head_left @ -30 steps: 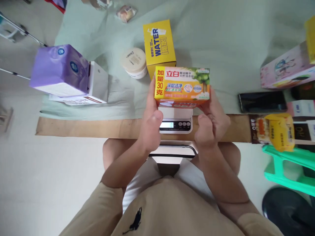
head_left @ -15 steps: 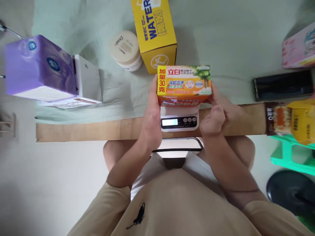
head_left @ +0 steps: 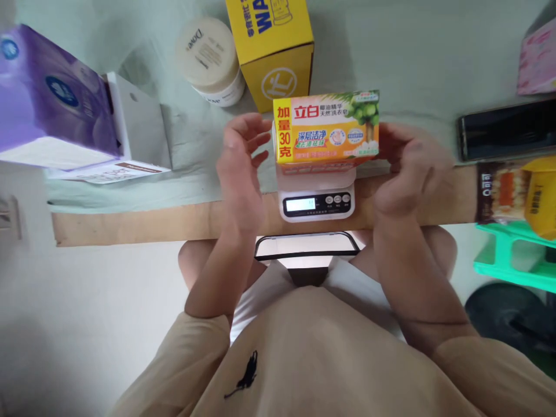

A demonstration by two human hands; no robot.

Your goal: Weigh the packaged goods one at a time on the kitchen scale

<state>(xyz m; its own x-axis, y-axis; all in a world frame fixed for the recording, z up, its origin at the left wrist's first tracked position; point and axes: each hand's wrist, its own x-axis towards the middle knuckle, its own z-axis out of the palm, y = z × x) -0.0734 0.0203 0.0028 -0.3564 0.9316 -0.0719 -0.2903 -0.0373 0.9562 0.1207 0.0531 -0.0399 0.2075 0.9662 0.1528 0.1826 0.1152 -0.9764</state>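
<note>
An orange and yellow box of laundry soap (head_left: 328, 130) rests on a white digital kitchen scale (head_left: 317, 216), hiding most of its platform. The lit display (head_left: 300, 204) faces me, showing a digit too small to read surely. To the left of the box, my left hand (head_left: 244, 168) is open, fingers slightly curled and apart from the box. On the other side my right hand (head_left: 402, 171) is open beside the box's right end, blurred a little by motion. Some of its fingertips are behind the box edge, so I cannot tell whether they touch it.
Behind the scale stand a yellow box (head_left: 278, 69) and a Dove jar (head_left: 211, 61). A purple tissue pack (head_left: 56, 98) leans by a white box (head_left: 141, 124) at left. At right lie a phone (head_left: 506, 130), a pink box (head_left: 538, 61) and snack packs (head_left: 506, 194), above a green stool (head_left: 512, 255).
Both hands have let go of the soap box and moved apart, left hand to the left, right hand to the right. The box now sits on the scale, and the display reading has changed.
</note>
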